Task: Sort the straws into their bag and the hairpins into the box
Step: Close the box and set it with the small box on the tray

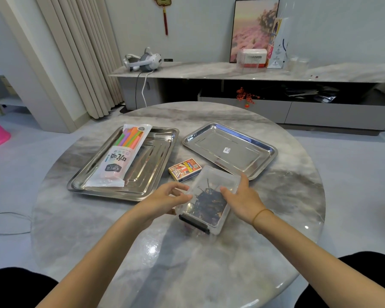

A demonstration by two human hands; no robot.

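A clear plastic box (209,181) with a black latch sits on the round marble table in front of me, and a heap of dark hairpins (209,202) lies inside it. My left hand (165,196) touches the box's left side with curled fingers. My right hand (242,196) rests flat on its right side, fingers over the lid. Coloured straws in their printed bag (120,161) lie in the left steel tray (156,156).
A second steel tray (253,138) with only a small sticker sits at the right, close behind the box. A small printed card box (183,168) lies between the trays. The table's rim (316,218) curves close on the right. A sideboard stands behind.
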